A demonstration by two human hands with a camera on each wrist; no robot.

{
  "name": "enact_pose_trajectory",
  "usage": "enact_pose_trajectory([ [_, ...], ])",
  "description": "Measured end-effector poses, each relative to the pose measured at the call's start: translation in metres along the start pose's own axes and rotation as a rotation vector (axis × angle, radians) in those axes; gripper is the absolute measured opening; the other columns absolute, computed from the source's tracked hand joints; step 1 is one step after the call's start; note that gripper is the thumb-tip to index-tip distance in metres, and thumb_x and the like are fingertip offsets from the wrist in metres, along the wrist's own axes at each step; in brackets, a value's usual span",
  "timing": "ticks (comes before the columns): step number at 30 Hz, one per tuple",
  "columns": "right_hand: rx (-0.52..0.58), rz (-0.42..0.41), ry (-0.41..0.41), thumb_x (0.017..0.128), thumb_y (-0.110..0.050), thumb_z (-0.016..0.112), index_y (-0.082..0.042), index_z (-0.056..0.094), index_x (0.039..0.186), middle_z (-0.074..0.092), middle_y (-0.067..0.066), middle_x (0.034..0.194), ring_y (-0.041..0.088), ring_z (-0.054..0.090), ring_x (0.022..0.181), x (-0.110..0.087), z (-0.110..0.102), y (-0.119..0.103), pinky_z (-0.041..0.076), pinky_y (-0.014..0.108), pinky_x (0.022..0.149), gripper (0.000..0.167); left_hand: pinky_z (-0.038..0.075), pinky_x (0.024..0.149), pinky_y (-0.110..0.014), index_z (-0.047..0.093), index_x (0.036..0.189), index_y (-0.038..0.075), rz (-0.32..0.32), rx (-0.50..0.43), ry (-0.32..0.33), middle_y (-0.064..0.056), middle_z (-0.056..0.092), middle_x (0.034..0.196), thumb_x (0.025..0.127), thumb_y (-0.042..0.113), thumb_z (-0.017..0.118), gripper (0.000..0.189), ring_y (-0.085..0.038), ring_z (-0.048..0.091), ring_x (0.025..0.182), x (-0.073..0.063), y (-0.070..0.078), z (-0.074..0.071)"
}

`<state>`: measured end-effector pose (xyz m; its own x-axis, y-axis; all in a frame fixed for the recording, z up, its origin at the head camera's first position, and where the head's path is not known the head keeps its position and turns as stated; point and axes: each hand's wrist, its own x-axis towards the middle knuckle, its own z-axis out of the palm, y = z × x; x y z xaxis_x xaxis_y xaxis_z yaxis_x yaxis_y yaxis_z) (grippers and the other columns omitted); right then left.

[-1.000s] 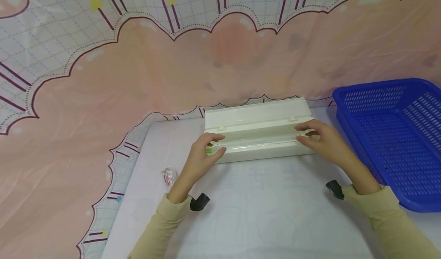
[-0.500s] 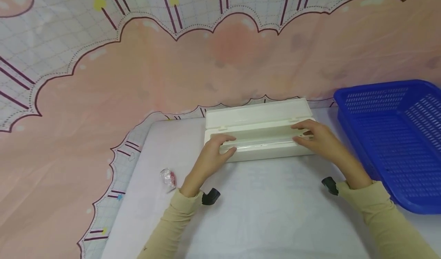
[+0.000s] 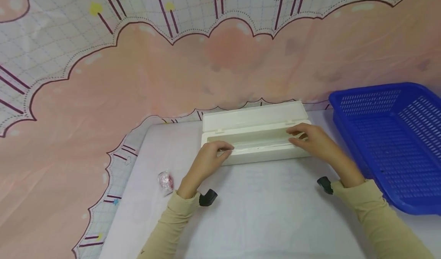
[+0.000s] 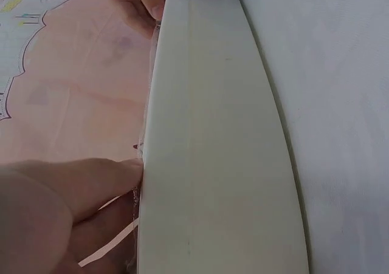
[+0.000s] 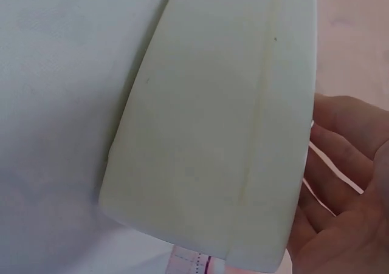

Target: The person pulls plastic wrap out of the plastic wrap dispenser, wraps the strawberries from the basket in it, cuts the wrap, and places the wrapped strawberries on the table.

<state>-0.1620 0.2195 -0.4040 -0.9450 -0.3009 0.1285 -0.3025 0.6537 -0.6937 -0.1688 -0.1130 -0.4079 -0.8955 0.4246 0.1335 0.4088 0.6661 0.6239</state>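
Note:
A long white plastic box (image 3: 268, 157) stands across the table with its lid (image 3: 255, 115) tilted back. Clear film (image 3: 253, 147) glints along the inside of its front wall. At the left part of that wall, my left hand (image 3: 206, 160) brings thumb and fingers together and pinches the film; the left wrist view shows the thumb right at the rim and crinkled film beside the fingers. My right hand (image 3: 315, 142) is at the right part of the opening, its fingers reaching inside and its thumb near the front rim, with a gap between thumb and forefinger.
A blue perforated basket (image 3: 358, 155) stands at the right, close to the right forearm. A small crumpled clear wrapper with red in it (image 3: 166, 182) lies left of the left forearm. Behind the white table (image 3: 268, 220) hangs a pink patterned cloth (image 3: 155, 79).
My left hand has moved right along the box's front edge, and its thumb and fingers have closed together on the film. The right hand has shifted slightly left. The box has stayed in place.

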Motion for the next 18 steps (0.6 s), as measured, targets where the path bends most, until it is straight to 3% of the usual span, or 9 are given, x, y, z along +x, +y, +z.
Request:
enact_pose_trajectory([
  [10, -0.055, -0.020, 0.087, 0.095, -0.002, 0.064, 0.002, 0.072, 0.106, 0.072, 0.018, 0.100, 0.030, 0.067, 0.086, 0.0014, 0.0042, 0.0036, 0.057, 0.043, 0.076, 0.014, 0.058, 0.086, -0.034, 0.076, 0.101, 0.005, 0.029, -0.046, 0.082, -0.006, 0.076, 0.102, 0.093, 0.008, 0.068, 0.012, -0.020, 0.071, 0.095, 0.0018, -0.0012, 0.0004],
  [18, -0.029, -0.035, 0.229, 0.094, -0.001, 0.066, 0.001, 0.073, 0.102, 0.074, 0.016, 0.097, 0.026, 0.068, 0.081, 0.0000, 0.0069, 0.0066, 0.052, 0.017, 0.069, 0.012, 0.058, 0.083, -0.033, 0.075, 0.104, 0.003, 0.046, -0.052, 0.091, -0.006, 0.076, 0.100, 0.092, 0.006, 0.069, 0.013, -0.019, 0.071, 0.091, 0.0026, -0.0028, 0.0003],
])
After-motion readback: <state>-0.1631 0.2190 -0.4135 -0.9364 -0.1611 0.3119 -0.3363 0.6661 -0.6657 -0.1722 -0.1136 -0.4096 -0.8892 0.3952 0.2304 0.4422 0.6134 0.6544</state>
